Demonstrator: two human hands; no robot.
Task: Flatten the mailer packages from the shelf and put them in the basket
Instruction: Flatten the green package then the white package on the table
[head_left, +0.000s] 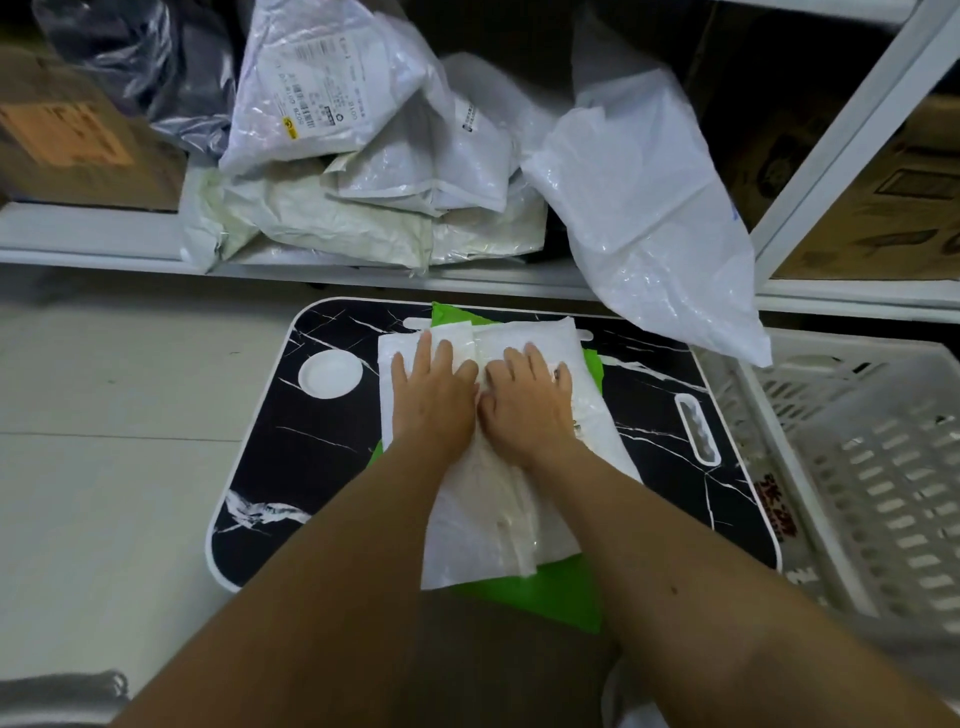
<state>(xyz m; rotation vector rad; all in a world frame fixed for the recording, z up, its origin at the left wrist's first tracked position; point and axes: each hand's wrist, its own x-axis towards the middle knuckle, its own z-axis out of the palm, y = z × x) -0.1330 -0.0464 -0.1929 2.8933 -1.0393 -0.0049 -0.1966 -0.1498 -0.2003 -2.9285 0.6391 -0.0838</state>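
Both hands flat on the white mailer (498, 499), which lies on a green mailer (550, 587) on the black marble surface (291, 452). Left hand (434, 402) and right hand (527, 405) side by side, fingers straight, pressing, gripping nothing. Mailer's long axis runs away from the person twd the shelf (104, 234). Basket (857, 441) sits just to the right, so right hand's nearer for the drop, I'd say.

Centre frame, a black marbled lap table (649, 415) carries a green mailer (550, 592) — above it, a white shelf (78, 234) piled with mailers (363, 208).
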